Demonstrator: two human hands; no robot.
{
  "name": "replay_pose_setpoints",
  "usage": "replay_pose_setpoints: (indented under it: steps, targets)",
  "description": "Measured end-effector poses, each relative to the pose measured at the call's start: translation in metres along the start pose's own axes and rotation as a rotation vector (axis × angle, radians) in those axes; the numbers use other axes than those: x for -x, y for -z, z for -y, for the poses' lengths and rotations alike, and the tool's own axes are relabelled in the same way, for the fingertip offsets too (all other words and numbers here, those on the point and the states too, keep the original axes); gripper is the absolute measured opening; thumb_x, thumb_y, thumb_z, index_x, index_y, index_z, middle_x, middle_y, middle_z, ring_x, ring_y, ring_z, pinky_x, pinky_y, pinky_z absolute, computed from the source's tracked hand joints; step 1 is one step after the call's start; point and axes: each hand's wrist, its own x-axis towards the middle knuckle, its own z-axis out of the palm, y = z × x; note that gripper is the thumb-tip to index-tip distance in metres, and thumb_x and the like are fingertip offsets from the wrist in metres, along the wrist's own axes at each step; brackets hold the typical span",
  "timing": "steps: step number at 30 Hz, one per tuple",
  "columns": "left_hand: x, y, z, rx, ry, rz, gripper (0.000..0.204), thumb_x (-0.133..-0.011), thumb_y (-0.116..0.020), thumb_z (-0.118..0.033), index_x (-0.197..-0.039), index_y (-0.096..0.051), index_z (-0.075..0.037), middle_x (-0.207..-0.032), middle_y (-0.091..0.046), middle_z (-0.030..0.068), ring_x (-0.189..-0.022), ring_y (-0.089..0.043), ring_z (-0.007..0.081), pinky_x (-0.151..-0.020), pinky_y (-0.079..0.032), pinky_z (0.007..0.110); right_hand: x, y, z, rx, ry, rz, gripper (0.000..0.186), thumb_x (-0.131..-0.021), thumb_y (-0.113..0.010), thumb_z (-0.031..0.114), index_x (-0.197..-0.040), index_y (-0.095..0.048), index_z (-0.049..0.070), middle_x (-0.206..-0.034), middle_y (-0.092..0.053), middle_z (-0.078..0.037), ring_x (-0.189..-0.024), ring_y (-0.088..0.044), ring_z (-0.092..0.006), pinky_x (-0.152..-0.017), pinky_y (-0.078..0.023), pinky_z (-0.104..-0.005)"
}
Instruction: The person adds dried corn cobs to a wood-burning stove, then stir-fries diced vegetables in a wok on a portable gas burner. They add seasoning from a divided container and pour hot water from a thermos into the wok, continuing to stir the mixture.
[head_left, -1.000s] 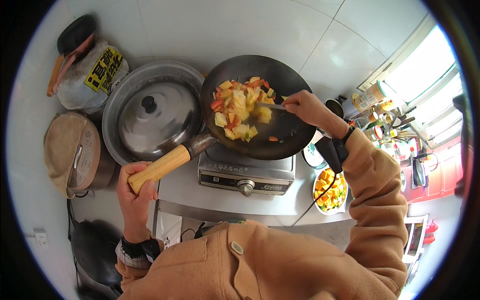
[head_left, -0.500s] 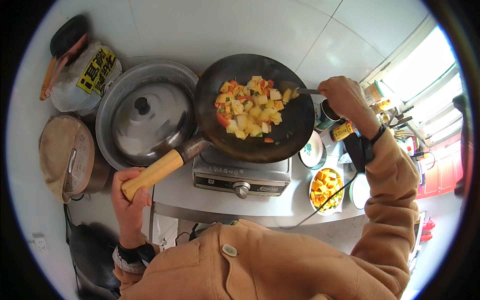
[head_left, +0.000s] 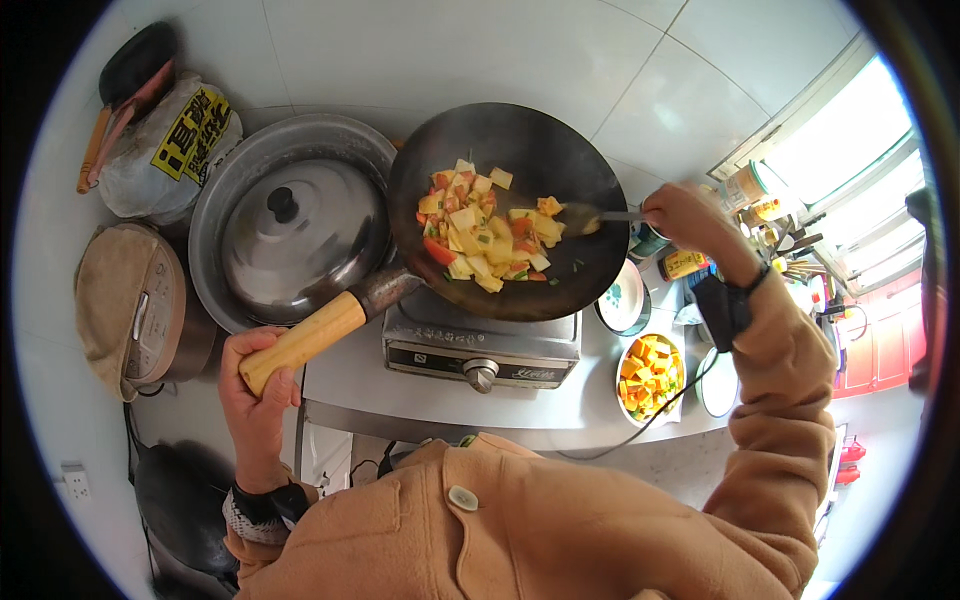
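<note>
A dark wok (head_left: 440, 150) sits on a gas stove (head_left: 430, 343). Diced pale yellow pieces with red pieces and bits of green (head_left: 480, 235) lie in it. My left hand (head_left: 258, 395) is closed round the end of the wok's wooden handle (head_left: 310, 342). Over the wok's right rim, my right hand (head_left: 690, 222) grips the metal handle of a spatula (head_left: 590, 215). The spatula's blade touches the right side of the food, and part of its handle is hidden in my fist.
Left of the wok stands a large grey pot with a domed lid (head_left: 300, 235), beside a cloth-covered rice cooker (head_left: 150, 310). On the right are a bowl of orange chunks (head_left: 650, 375), an empty-looking bowl (head_left: 717, 385) and several jars (head_left: 685, 264). A cable hangs over the counter edge.
The spatula blade has shifted slightly down and left, and the food has been stirred into a looser, more leftward heap. My right hand is a little lower; my left hand keeps its grip.
</note>
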Motion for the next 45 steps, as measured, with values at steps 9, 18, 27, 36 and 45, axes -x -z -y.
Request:
replay_pose_setpoints:
  steps: [9, 18, 27, 36, 45]
  targets:
    - [0.0, -0.002, -0.002, 0.029, 0.001, -0.007, 0.025, -0.087, -0.062, -0.003, -0.109, -0.051, -0.004, -0.114, -0.054, 0.0115, -0.078, -0.053, 0.0085, -0.057, -0.048, 0.021, -0.006, 0.001, 0.015, -0.199, 0.16, -0.185, 0.021, -0.087, -0.06, 0.021, -0.1, -0.07, 0.007, -0.086, -0.069, -0.015, -0.08, -0.065, -0.0338, -0.071, -0.051, -0.0416]
    - [-0.001, 0.0, 0.002, 0.044, -0.023, 0.006, 0.026, -0.086, -0.061, 0.0, -0.11, -0.051, -0.003, -0.115, -0.054, 0.0122, -0.074, -0.053, 0.0089, -0.057, -0.048, 0.021, -0.019, -0.029, 0.063, -0.775, 0.002, 0.453, 0.024, -0.094, -0.057, 0.024, -0.097, -0.072, 0.006, -0.056, -0.043, 0.007, -0.047, -0.041, -0.0065, -0.043, -0.034, -0.025]
    - [-0.001, -0.004, -0.002, 0.046, -0.007, -0.008, 0.026, -0.085, -0.061, 0.0, -0.109, -0.05, -0.003, -0.114, -0.055, 0.0121, -0.071, -0.053, 0.0086, -0.057, -0.048, 0.021, -0.04, -0.03, 0.061, -0.059, -0.032, -0.155, 0.022, -0.087, -0.057, 0.014, -0.105, -0.069, 0.014, -0.101, -0.066, -0.011, -0.088, -0.066, -0.0316, -0.073, -0.054, -0.0441]
    - [-0.001, -0.001, 0.001, 0.041, -0.014, -0.002, 0.026, -0.085, -0.06, 0.002, -0.109, -0.051, -0.004, -0.116, -0.053, 0.0124, -0.073, -0.053, 0.0089, -0.057, -0.048, 0.021, 0.033, 0.009, 0.108, -0.017, 0.277, -0.19, 0.025, -0.078, -0.056, 0.005, -0.099, -0.067, 0.012, -0.092, -0.065, -0.009, -0.081, -0.067, -0.0323, -0.068, -0.053, -0.0441]
    - [-0.001, 0.0, 0.001, 0.03, -0.012, 0.021, 0.025, -0.086, -0.06, 0.001, -0.109, -0.051, -0.004, -0.115, -0.053, 0.0117, -0.078, -0.053, 0.0091, -0.057, -0.048, 0.02, 0.038, 0.022, 0.044, 0.095, -0.124, -0.102, 0.02, -0.087, -0.059, 0.013, -0.102, -0.072, 0.015, -0.089, -0.067, -0.009, -0.084, -0.065, -0.0301, -0.072, -0.051, -0.044]
